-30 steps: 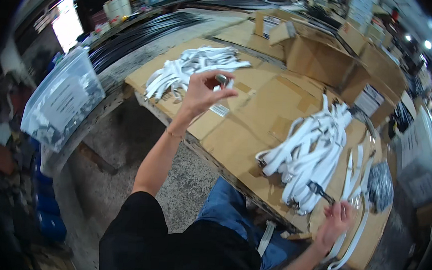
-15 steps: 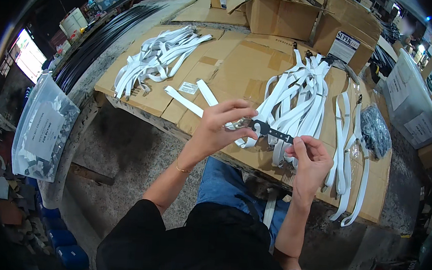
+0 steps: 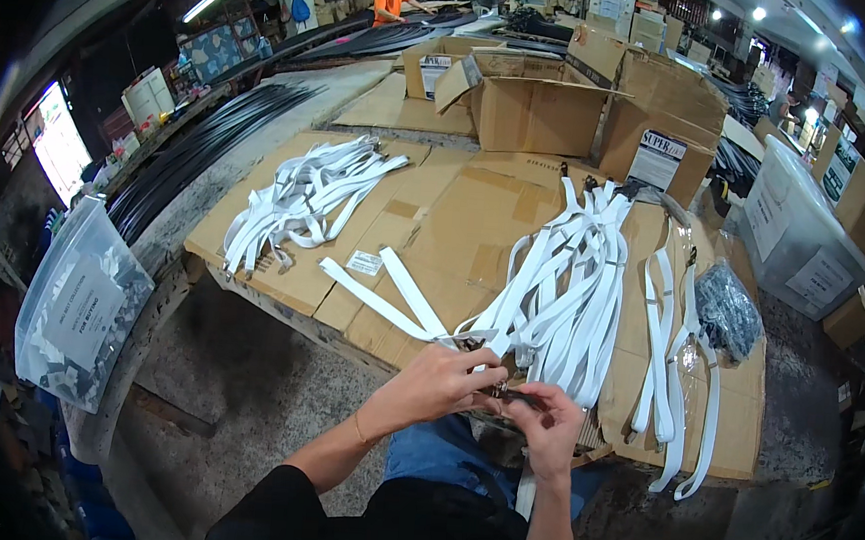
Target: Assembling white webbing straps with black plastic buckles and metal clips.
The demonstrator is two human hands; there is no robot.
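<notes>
A cardboard-covered worktop (image 3: 477,213) carries a big heap of white straps (image 3: 562,279). At its near edge the left hand (image 3: 440,381) and right hand (image 3: 547,429) each pinch a small dark clip (image 3: 504,392) on one white strap (image 3: 400,303), both grips clenched.

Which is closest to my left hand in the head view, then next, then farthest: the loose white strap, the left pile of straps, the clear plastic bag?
1. Loose white strap, just ahead of the left hand.
2. Left pile of straps, farther ahead-left.
3. Clear plastic bag, far left, off the table.
</notes>
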